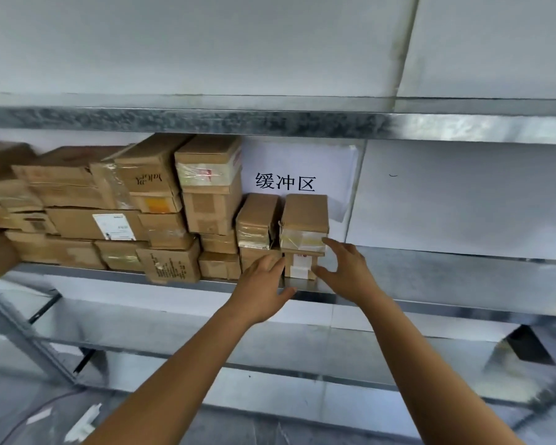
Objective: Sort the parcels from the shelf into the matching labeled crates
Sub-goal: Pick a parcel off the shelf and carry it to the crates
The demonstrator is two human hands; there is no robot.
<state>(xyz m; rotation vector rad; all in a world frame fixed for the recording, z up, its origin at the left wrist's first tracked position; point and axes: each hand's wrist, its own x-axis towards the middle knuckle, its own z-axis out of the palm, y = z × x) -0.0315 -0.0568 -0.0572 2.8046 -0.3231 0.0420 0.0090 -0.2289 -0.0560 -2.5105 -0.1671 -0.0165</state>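
In the head view, cardboard parcels (119, 220) fill the left half of the metal shelf (446, 274), and the row ends in a two-high stack near the front edge, below a paper sign (299, 175) on the back wall. The left hand (264, 284) lies with straight fingers against the left side of the small parcel (300, 264) at the bottom of that stack. The right hand (344, 271) is spread wide, thumb at this parcel's right side and forefinger touching the upper parcel (304, 220); neither hand is clamped.
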